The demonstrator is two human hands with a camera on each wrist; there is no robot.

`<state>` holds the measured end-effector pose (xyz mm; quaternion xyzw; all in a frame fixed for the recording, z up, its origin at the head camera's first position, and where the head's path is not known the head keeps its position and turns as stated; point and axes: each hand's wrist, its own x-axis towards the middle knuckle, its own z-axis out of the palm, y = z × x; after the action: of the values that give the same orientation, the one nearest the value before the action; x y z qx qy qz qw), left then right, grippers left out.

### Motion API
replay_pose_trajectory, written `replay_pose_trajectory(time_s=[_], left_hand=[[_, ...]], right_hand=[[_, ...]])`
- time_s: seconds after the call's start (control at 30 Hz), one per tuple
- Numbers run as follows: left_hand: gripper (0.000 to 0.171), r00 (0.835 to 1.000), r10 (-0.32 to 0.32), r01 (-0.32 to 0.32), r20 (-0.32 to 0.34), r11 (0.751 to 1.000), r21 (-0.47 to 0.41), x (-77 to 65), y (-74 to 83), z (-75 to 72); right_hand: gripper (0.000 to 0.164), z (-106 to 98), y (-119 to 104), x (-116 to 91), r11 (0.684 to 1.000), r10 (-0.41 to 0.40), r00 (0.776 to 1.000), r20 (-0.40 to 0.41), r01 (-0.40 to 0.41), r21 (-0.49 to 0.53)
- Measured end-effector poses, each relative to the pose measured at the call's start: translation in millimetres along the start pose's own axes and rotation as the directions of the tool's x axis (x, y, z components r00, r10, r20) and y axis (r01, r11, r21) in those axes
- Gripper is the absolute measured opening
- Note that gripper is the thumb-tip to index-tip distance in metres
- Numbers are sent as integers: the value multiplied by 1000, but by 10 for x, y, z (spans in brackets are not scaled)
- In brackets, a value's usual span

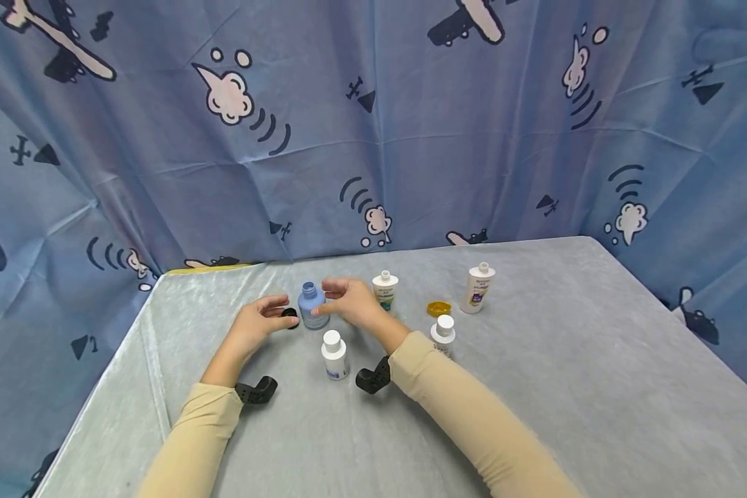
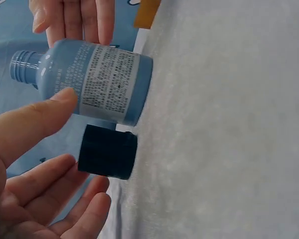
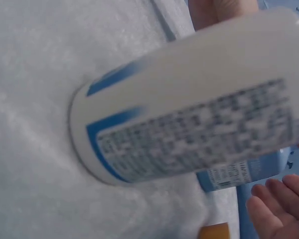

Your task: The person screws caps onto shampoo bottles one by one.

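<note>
A blue bottle (image 1: 312,309) stands upright with its neck uncovered; the left wrist view shows its printed label. Just left of it on the table is a black cap (image 2: 108,152). My left hand (image 1: 258,326) is beside the cap with fingers loosely spread, its thumb overlapping the bottle in the left wrist view. On the bottle's other side is my right hand (image 1: 357,304), fingers extended and thumb in front of the bottle. A white bottle with a white cap (image 1: 334,356) stands nearer me, large in the right wrist view (image 3: 189,104).
Behind my right hand stands an uncapped white bottle (image 1: 384,290). Farther right are a yellow cap (image 1: 438,308), a white-capped bottle (image 1: 443,335) partly behind my sleeve, and another uncapped white bottle (image 1: 476,289). A blue patterned curtain (image 1: 324,138) hangs beyond the grey-covered table (image 1: 597,387).
</note>
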<state>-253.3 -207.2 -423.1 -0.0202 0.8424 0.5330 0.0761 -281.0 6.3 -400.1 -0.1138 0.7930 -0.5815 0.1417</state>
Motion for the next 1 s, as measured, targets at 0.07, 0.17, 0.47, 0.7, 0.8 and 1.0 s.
replay_pose_trajectory(time_s=[0.07, 0.17, 0.47, 0.7, 0.8, 1.0], left_hand=[[65, 1000, 4, -4, -6, 1000, 9, 9, -27, 10], [63, 1000, -2, 2, -21, 1000, 24, 18, -42, 22], [59, 998, -32, 35, -53, 998, 56, 14, -49, 69], [52, 996, -41, 45, -76, 998, 53, 16, -45, 100], [50, 996, -37, 42, -83, 998, 56, 14, -43, 114], [43, 994, -41, 46, -101, 997, 57, 15, -41, 124]], right_hand=[[66, 18, 22, 7, 1000, -4, 1000, 5, 4, 13], [65, 44, 42, 16, 1000, 13, 1000, -4, -13, 11], [64, 123, 97, 63, 1000, 4, 1000, -18, -4, 14], [63, 159, 128, 90, 998, 23, 1000, -7, -23, 66], [66, 158, 123, 77, 997, 52, 999, -7, -52, 60], [68, 180, 101, 77, 997, 73, 997, -19, -72, 31]])
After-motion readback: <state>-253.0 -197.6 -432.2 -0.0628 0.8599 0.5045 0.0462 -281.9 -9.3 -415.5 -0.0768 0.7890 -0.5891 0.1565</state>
